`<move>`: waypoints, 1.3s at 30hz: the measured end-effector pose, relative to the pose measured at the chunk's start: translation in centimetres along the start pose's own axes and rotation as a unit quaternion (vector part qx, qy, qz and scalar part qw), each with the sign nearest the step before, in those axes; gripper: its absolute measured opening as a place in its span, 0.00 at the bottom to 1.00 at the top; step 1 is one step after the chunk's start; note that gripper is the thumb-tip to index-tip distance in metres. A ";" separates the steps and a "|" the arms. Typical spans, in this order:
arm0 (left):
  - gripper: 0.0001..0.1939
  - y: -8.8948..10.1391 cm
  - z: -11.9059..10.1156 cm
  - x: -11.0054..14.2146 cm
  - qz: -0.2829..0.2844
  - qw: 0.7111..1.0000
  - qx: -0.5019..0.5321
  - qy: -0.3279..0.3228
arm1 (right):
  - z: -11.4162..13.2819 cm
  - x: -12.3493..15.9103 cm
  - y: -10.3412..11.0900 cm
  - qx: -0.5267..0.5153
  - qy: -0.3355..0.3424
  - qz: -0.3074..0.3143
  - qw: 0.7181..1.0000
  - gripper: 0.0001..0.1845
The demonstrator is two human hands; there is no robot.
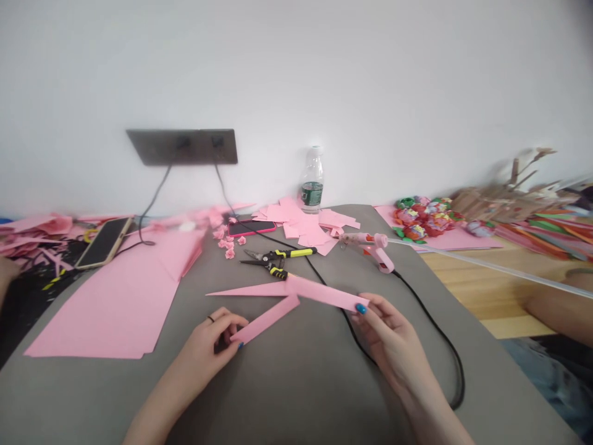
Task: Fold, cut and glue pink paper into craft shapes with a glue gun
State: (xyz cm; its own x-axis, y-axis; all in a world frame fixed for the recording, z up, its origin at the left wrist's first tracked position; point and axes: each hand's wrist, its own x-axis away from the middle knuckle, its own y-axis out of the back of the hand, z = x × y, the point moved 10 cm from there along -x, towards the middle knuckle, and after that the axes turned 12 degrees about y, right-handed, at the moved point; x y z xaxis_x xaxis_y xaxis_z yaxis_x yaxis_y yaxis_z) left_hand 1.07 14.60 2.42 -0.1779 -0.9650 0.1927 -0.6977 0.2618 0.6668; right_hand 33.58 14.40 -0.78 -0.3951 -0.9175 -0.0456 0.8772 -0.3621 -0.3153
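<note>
My left hand (210, 343) pinches the near end of a short pink paper strip (269, 318) between thumb and fingers. Out to the right, my right hand (391, 340) grips the end of a longer pink paper strip (328, 295), thumb on top. The two strips nearly meet in the middle; whether they touch I cannot tell. A tapering pink paper piece (250, 289) lies on the grey table beyond them. Just behind it rest open cutters (278, 259) with yellow and black handles. Further right lies a pink glue gun (370, 247), its black cord running past my right hand.
Large pink sheets (115, 296) and a phone (105, 242) lie at left. Small pink paper flowers (227, 246), another phone (252, 228), cut pink pieces (308, 228) and a bottle (312, 182) stand behind. Colourful paper flowers (426, 219) are at right, beside another person's arm (563, 303).
</note>
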 end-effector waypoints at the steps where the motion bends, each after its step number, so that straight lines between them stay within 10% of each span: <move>1: 0.12 0.0 0.2 0.0 0.002 1.000 0.000 0.017 | 0.1 0.0 0.3 -0.018 -0.001 -0.015 1.000 0.21; 7: 0.07 -1.4 -0.1 -0.2 -0.005 0.993 -0.054 0.107 | 0.1 0.4 -0.2 -0.069 -0.054 -0.035 0.996 0.24; 14: 0.10 -3.7 -1.6 0.3 0.045 0.994 0.030 0.090 | -2.1 2.3 -6.0 -0.087 -0.150 0.080 0.982 0.23; 22: 0.23 -7.0 -1.4 2.9 0.193 0.924 0.308 0.119 | -0.7 3.0 -9.0 -0.009 -0.063 0.159 0.985 0.19; 31: 0.20 -6.3 -3.2 4.1 0.212 0.940 0.266 0.039 | 1.0 3.3 -9.9 0.072 -0.019 0.209 0.975 0.20; 39: 0.25 -6.6 -3.0 4.0 0.231 0.922 0.291 0.106 | 0.5 3.7 -10.1 0.017 -0.045 0.190 0.981 0.22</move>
State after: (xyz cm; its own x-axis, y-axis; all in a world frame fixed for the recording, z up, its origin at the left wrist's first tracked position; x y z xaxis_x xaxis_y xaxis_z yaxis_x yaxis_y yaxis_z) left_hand 7.07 9.01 0.91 -0.4530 -0.7113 0.5374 -0.8466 0.5322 -0.0092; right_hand 23.39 14.60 2.72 -0.0143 -0.9976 -0.0683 0.9654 0.0040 -0.2608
